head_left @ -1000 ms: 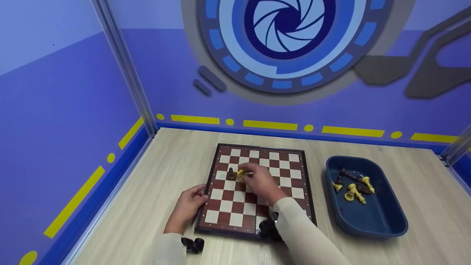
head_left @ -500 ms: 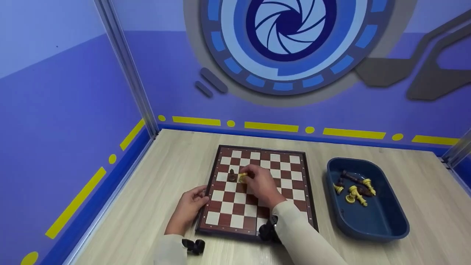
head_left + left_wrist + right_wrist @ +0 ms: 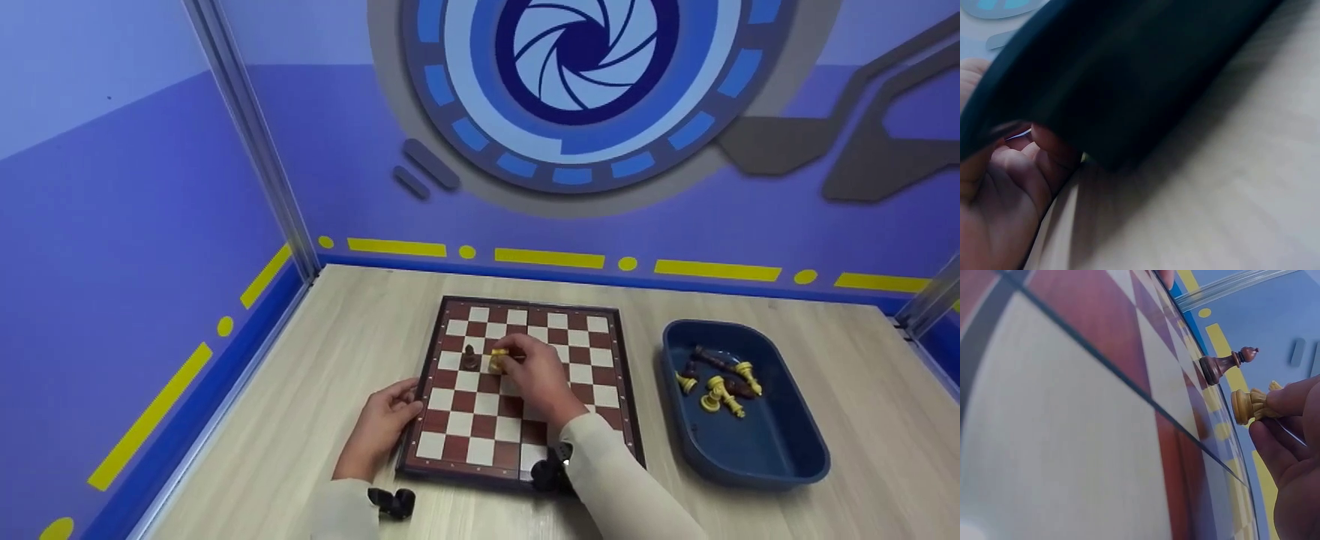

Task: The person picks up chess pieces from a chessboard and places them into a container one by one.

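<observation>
A checkered chessboard [image 3: 472, 424] lies on the table, and a dark brown bishop [image 3: 469, 359] stands upright on its left half. My right hand [image 3: 535, 373] pinches a yellow knight [image 3: 497, 361] between thumb and fingers, just right of the bishop. In the right wrist view, the knight's base [image 3: 1238, 407] appears slightly above the squares, beside the bishop [image 3: 1220, 367]. My left hand [image 3: 382, 424] holds the board's left edge. Seen from the left wrist, fingers [image 3: 1022, 171] curl beneath the board's dark side [image 3: 1123, 73].
A dark blue tray [image 3: 757, 457] stands right of the board. Several yellow and dark brown chess pieces [image 3: 724, 394] lie jumbled inside it. Blue and purple panels [image 3: 337, 150] wall off the table [image 3: 300, 390] at the back and left.
My right hand has shifted the yellow knight slightly to the right, widening the gap to the bishop. My left hand keeps its hold on the board's edge.
</observation>
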Available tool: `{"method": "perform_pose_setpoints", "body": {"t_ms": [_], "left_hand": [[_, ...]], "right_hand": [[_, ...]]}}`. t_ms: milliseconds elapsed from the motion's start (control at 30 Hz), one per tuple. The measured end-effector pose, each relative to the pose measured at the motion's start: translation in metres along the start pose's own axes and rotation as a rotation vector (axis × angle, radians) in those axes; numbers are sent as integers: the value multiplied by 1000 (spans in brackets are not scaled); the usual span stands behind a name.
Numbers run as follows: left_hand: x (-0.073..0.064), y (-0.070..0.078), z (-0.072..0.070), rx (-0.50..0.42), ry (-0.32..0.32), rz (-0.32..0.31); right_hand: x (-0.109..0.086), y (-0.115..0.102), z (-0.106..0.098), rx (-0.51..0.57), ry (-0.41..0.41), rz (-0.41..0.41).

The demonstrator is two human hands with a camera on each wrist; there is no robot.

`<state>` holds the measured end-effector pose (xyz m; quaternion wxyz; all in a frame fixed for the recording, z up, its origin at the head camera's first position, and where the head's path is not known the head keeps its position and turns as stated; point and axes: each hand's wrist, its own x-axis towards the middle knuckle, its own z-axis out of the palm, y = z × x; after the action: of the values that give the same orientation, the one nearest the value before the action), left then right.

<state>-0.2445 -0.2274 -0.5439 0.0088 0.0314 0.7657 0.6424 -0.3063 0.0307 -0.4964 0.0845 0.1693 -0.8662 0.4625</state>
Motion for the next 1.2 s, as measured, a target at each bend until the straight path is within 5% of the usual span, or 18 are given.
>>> {"method": "perform_pose_setpoints", "body": {"t_ms": [500,1200], "left_hand": [[3,1,3,-57,18,-22],[0,2,4,-74,23,-39]], "right_hand": [[-7,-9,-19,17,0,65],[-25,-4,-42,33,44,16]]}}
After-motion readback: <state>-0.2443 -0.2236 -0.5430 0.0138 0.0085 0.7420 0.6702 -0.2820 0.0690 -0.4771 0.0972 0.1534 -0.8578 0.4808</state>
